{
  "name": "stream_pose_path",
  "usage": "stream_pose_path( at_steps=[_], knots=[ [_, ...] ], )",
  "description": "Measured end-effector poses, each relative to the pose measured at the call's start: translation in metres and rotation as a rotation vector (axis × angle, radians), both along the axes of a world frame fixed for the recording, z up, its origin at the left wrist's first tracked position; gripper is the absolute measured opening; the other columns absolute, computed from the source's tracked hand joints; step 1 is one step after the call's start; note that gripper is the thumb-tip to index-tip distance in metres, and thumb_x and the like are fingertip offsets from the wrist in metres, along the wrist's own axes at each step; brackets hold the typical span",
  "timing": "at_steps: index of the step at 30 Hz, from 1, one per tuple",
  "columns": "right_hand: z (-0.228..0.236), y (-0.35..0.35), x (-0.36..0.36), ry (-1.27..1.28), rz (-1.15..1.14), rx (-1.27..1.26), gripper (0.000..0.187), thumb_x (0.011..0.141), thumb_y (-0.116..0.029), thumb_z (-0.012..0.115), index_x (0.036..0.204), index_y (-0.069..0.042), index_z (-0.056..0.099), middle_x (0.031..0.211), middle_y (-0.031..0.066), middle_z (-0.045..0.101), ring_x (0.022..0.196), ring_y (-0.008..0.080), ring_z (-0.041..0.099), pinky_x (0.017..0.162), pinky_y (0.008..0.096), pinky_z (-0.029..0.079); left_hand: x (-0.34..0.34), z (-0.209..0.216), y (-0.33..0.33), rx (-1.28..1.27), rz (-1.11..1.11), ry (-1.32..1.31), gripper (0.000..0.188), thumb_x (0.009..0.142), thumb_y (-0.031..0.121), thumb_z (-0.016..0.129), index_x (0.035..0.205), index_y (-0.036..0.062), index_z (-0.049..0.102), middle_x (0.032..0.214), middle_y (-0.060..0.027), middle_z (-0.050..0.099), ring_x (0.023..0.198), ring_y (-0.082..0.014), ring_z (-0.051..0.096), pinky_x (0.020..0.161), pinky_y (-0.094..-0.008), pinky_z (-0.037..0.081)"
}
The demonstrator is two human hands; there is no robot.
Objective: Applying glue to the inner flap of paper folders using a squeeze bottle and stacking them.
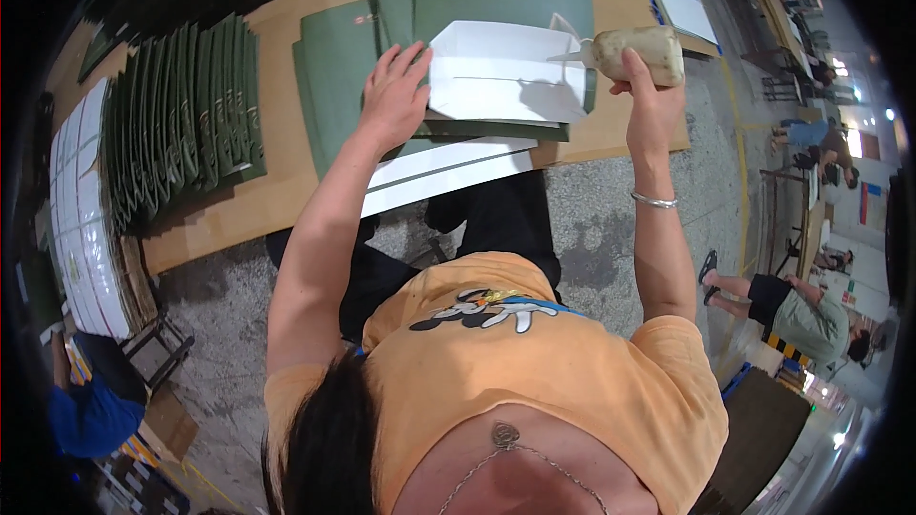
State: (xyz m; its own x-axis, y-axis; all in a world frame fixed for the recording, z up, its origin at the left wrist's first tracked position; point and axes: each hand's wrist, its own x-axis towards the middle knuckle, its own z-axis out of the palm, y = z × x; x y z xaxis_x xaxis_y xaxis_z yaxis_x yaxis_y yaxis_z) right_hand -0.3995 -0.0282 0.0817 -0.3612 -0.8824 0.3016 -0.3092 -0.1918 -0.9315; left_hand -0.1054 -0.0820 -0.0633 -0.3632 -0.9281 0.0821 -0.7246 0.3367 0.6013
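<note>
Past the desk (613, 136) edge, floor (596, 215) is exposed at five o'clock from the white panel (506, 76), touched at nine by the spread left hand (397, 95), a bottle (656, 43) being gripped at three by the right hand (652, 103).

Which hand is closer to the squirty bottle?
Right. The right hand holds the squirty bottle; the left hand is away to its left, by the left edge of the white panel.
</note>
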Motion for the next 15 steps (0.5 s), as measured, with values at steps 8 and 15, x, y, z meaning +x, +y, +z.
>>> stream_pose_path(
  at_steps=[8,15],
  knots=[
    [-0.035,-0.011,0.078,-0.127,0.234,0.132,0.039,0.085,-0.016,0.075,0.111,0.004,0.055,0.091,0.0102,0.067,0.072,0.0125,0.064,0.052,0.0238,0.052,0.002,0.006,0.006,0.042,-0.103,-0.038,0.054,0.097,0.018,0.044,0.15,0.0182,0.034,0.16,-0.0006,0.022,0.148,-0.0272,0.015,0.117,-0.0504,0.024],
    [-0.049,-0.02,0.101,0.017,0.244,0.25,0.059,0.077,-0.024,0.083,0.117,0.006,0.052,0.103,0.0133,0.066,0.086,0.0152,0.066,0.069,0.0263,0.055,0.004,0.003,0.007,-0.026,-0.097,-0.019,0.055,0.097,0.021,0.049,0.15,0.0196,0.034,0.159,-0.0013,0.024,0.147,-0.0295,0.018,0.115,-0.0486,0.026]
  ],
)
